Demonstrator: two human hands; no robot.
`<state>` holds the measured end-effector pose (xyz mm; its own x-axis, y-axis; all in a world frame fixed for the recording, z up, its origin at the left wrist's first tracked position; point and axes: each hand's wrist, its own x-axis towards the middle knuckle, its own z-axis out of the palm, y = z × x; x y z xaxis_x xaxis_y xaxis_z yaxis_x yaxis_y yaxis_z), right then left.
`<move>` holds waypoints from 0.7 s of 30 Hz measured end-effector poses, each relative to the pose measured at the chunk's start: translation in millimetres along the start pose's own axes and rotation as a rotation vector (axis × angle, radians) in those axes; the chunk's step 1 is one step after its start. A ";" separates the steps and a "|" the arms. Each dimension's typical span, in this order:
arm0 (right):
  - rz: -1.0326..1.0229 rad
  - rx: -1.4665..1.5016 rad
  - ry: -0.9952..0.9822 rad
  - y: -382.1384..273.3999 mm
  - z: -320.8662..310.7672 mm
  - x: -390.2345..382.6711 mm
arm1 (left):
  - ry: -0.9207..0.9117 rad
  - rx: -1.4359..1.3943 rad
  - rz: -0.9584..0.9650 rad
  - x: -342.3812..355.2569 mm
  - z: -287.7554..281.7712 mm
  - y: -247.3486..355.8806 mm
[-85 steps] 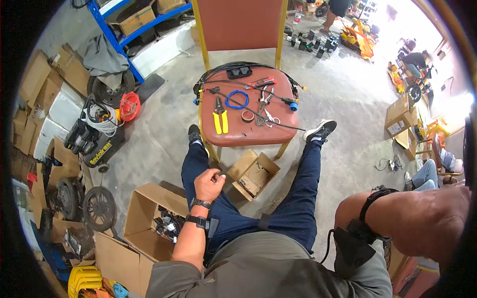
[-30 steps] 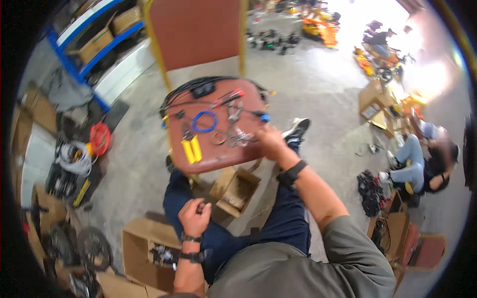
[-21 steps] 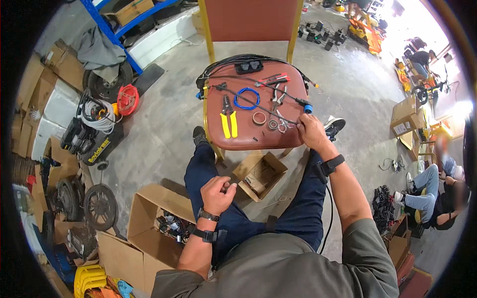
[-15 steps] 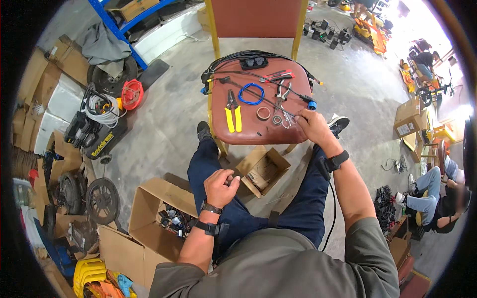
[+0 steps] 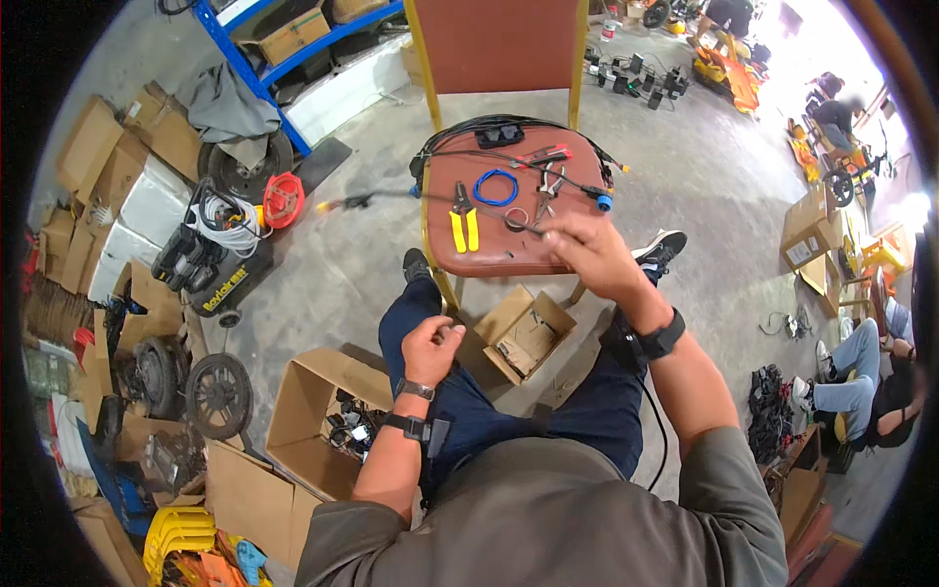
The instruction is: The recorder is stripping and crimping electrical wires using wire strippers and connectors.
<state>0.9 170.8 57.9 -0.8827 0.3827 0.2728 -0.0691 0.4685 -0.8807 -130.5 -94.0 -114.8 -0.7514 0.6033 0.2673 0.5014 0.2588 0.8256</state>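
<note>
My right hand (image 5: pixel 597 256) is pinched on a black cable (image 5: pixel 440 203) over the front right of the chair seat (image 5: pixel 469 259). The cable's blurred far end, with a yellow tip, sticks out left past the seat. My left hand (image 5: pixel 432 349) is curled closed above my left thigh; whatever lies in its fingers is hidden. On the seat lie yellow-handled wire strippers (image 5: pixel 464 231), a blue wire coil (image 5: pixel 496 188), a tape roll (image 5: pixel 516 217), grey pliers (image 5: pixel 550 192), a red-handled tool (image 5: pixel 544 157) and a black cable bundle with a blue connector (image 5: pixel 603 200).
A small open carton (image 5: pixel 528 342) stands under the seat's front edge. Left of my legs sits a larger carton (image 5: pixel 328 391) with cables. Farther left are an air compressor (image 5: pixel 220 249), a red helmet (image 5: pixel 284 201) and wheels (image 5: pixel 217 396). A person (image 5: pixel 871 382) sits at right.
My right hand has drawn back toward me, lifting the cable off the seat and swinging its far end left. The left hand has shifted only slightly. The whole view has tilted a little.
</note>
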 end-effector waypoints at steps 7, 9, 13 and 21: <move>0.347 -0.023 -0.294 36.7 -8.7 -144.8 | -0.114 -1.093 -0.255 0.1 -29.8 76.6; 0.351 -0.030 -0.349 49.2 -1.5 -182.6 | -0.032 -1.056 -0.416 0.3 -20.6 81.4; 0.495 -0.060 -0.353 34.1 4.6 -221.6 | -0.028 -0.954 -0.402 3.1 -6.3 75.5; 0.503 -0.291 0.067 36.1 -21.9 -239.3 | -0.059 -0.910 -0.526 -7.1 21.6 57.6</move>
<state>219.8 113.5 -30.8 -0.7420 0.6598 -0.1189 0.4894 0.4119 -0.7687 -87.0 -67.1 -79.9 -0.7464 0.6218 -0.2372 -0.4115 -0.1511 0.8988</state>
